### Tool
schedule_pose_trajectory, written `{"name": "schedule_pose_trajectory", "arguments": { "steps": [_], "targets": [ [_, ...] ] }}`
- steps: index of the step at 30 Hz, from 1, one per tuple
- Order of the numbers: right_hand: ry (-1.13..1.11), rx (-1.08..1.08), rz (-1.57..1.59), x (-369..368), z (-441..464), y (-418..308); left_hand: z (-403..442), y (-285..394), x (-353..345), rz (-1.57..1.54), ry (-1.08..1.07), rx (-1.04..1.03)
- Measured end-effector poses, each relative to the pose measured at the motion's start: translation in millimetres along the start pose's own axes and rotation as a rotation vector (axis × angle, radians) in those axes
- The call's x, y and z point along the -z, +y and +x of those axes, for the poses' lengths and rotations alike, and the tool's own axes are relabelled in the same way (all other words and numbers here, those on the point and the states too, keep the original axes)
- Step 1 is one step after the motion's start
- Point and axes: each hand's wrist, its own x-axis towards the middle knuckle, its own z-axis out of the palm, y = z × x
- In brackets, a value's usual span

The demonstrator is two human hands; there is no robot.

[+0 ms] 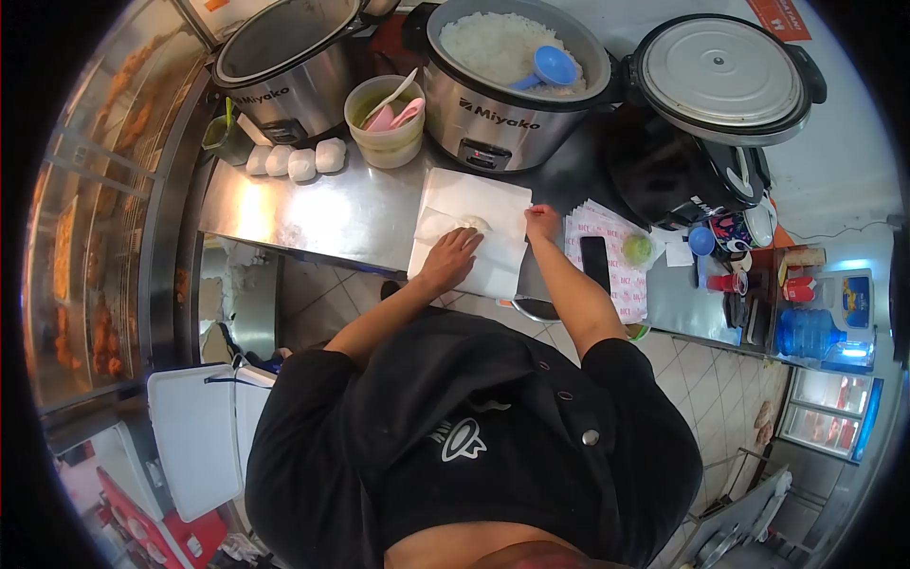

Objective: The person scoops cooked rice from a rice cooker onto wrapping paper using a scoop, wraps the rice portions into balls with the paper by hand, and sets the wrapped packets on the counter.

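A white wrapping paper sheet (502, 266) lies on the steel counter, with a small mound of rice (472, 224) on it. My left hand (455, 256) rests on the paper at the near side of the rice, fingers stretched out and partly over it. At the sheet's right edge, my right hand (543, 224) is closed, its fingers pinching the paper's border. Just behind the sheet stands a large Miyako rice cooker (517, 123), full of cooked rice (483, 43), with a blue scoop (553, 66) lying in it.
Several white wrapped bundles (301, 164) sit at the left. A tub (389, 142) holds pink utensils. Another open cooker (294, 95) stands back left, a lidded one (664, 171) right. Printed papers (626, 294) and a phone (595, 263) lie right of the sheet.
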Motion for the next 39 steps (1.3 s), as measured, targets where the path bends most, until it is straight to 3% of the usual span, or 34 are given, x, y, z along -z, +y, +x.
{"name": "schedule_pose_trajectory", "arguments": {
  "steps": [3,5,8,12,15,18,19,21,22,23,25,26,28,32,34,39],
  "targets": [
    [0.004,0.09,0.148,-3,1,14,1,-2,-1,0.014,-0.011,-0.009],
    [0.228,0.157,0.008,-5,1,12,1,-3,-1,0.009,-0.022,-0.003],
    [0.062,0.122,-0.01,1,8,8,2,-3,-1,0.002,-0.006,-0.019],
    [0.039,0.087,-0.035,3,10,6,3,-4,0,0.024,-0.007,-0.03],
    [0.085,0.186,0.113,27,-18,-14,0,-4,-1,0.029,-0.004,-0.034],
    [-0.109,0.593,0.372,60,-33,-24,1,-6,1,0.025,0.013,-0.034],
    [-0.116,0.592,0.371,61,-22,-22,-1,-5,1,0.019,0.019,-0.041],
    [-0.52,0.315,0.548,52,7,-14,0,-4,2,0.014,0.024,-0.033],
    [-0.544,0.077,0.54,69,-16,-65,0,-3,2,0.01,0.032,-0.031],
    [-0.542,0.073,0.54,65,-22,-79,-1,-3,3,0.008,0.029,-0.033],
    [-0.543,0.48,-0.02,54,-12,-100,1,-1,2,-0.004,0.026,-0.021],
    [-0.54,0.477,-0.023,42,-1,-102,1,-1,2,-0.008,0.027,-0.025],
    [-0.625,0.658,-0.336,27,11,-110,1,-1,2,-0.024,0.039,-0.01],
    [-0.819,0.641,-0.415,35,15,-117,-2,-2,0,-0.029,0.054,-0.002],
    [-0.965,0.796,-0.387,45,4,-113,-2,-2,-1,-0.034,0.092,-0.009],
    [-0.777,0.772,-0.342,58,-25,-119,0,0,-6,-0.045,0.121,0.012]
  ]
}}
